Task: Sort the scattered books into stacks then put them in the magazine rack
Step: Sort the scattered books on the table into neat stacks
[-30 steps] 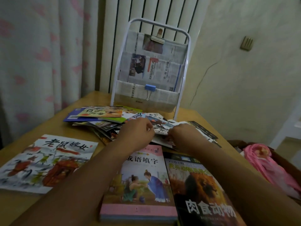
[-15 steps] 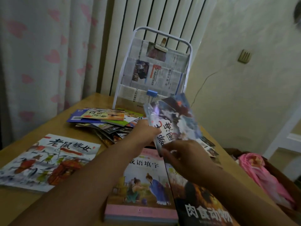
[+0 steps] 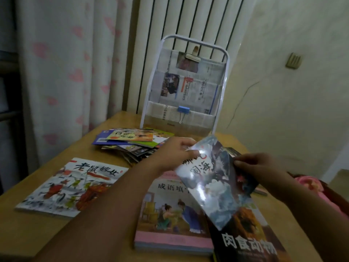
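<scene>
A thin glossy picture book point(image 3: 213, 184) with a grey-blue cover hangs tilted above the table. My left hand point(image 3: 175, 152) pinches its upper left edge and my right hand point(image 3: 258, 167) pinches its right edge. Under it lie a pink-edged book stack point(image 3: 170, 220) and a dark animal book point(image 3: 249, 241). A large white picture book point(image 3: 71, 186) lies flat at the left. A scattered pile of thin books point(image 3: 132, 142) sits farther back. The white-framed magazine rack point(image 3: 186, 87) stands at the table's far edge, its pockets lined with newspaper.
The wooden table point(image 3: 37, 229) has bare wood along its front left. A curtain point(image 3: 62, 63) and a white radiator point(image 3: 179, 21) stand behind the rack. A box with pink cloth point(image 3: 311, 186) sits off the table's right side.
Both hands lifted the glossy book off the scattered pile, then brought it toward me and lower, over the two near books. The camera view also shifted.
</scene>
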